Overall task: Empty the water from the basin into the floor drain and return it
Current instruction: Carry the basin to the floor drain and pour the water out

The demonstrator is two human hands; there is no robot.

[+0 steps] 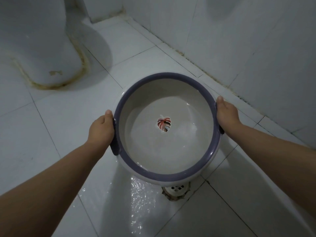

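A round white basin (150,174) with a purple rim and a leaf picture on its bottom is held above the tiled floor, roughly level. It holds clear water. My left hand (101,130) grips the rim's left handle and my right hand (226,113) grips the right handle. The floor drain (177,189), a white grate with a stained edge, shows just below the basin's near side, partly hidden by it. Water glistens on the tiles left of the drain.
The white toilet base (51,53), with a yellowed seal line, stands at the upper left. A tiled wall (248,40) runs along the right, meeting the floor in a grimy joint. White floor tiles (34,142) surround the basin.
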